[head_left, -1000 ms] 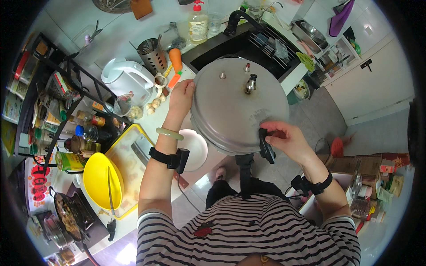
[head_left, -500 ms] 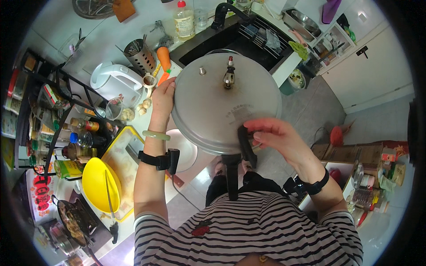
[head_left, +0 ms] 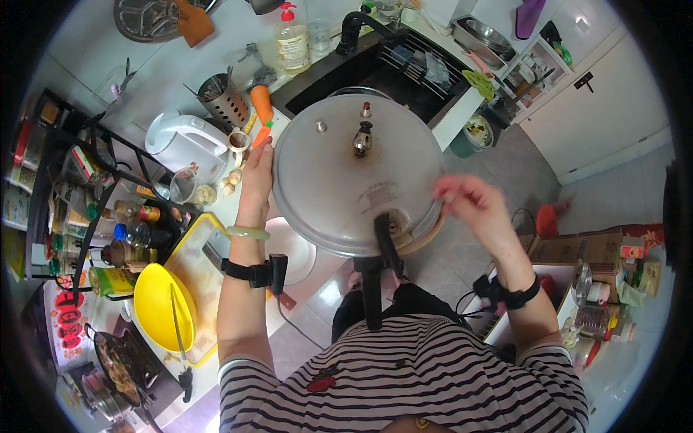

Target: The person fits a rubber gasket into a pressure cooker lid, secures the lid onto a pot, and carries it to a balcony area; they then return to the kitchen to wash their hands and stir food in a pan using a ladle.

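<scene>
A wide grey pressure cooker lid (head_left: 339, 187) hangs in front of me, its outer face up, with a metal weight valve and a small red-tipped pin near the far side. My left hand (head_left: 258, 177) grips its left rim; the fingertips are hidden behind it. A black lever (head_left: 386, 242) and a long black handle (head_left: 370, 292) are on the near side, pointing toward me. At the lower right rim a tan sealing ring (head_left: 427, 234) bulges out past the metal. My right hand (head_left: 473, 206), slightly blurred, pinches this ring at the lid's right edge.
A black sink (head_left: 310, 90) with a faucet lies beyond the lid. On the left counter are a white kettle (head_left: 188, 144), a cutting board (head_left: 209, 267) with a cleaver, a yellow bowl (head_left: 164, 307) and a spice rack (head_left: 94, 187). A white plate (head_left: 292, 249) sits partly under the lid.
My right hand has left the black lever and moved right to the lid's edge, where the tan ring now sticks out. The lid has shifted slightly left and toward me.
</scene>
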Demonstrator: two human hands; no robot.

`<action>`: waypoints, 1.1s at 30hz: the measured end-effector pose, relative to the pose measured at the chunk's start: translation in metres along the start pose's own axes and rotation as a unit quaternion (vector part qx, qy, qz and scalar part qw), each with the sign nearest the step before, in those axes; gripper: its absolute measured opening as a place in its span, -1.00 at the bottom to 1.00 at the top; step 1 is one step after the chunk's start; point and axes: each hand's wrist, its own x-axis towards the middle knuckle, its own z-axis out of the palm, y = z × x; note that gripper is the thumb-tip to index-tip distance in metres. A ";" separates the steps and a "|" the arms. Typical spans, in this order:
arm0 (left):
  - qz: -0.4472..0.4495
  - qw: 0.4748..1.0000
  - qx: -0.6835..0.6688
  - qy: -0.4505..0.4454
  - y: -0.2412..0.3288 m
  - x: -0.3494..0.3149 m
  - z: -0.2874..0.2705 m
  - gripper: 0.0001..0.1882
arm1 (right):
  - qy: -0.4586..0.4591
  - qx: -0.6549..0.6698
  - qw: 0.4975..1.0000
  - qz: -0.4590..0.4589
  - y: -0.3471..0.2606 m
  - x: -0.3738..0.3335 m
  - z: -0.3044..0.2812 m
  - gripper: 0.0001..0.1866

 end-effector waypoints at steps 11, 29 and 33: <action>-0.097 0.991 -0.090 -0.023 0.024 -0.033 0.010 -0.50 | 0.033 0.231 0.958 0.166 0.081 0.032 -0.012 -0.31; 0.177 0.946 0.265 -0.052 0.113 -0.152 0.074 -0.75 | 0.129 0.001 0.990 -0.063 0.102 0.014 -0.052 -0.57; 0.054 0.961 0.239 -0.128 0.096 -0.204 0.095 -0.46 | 0.061 0.064 0.996 0.016 0.102 0.015 -0.046 -0.59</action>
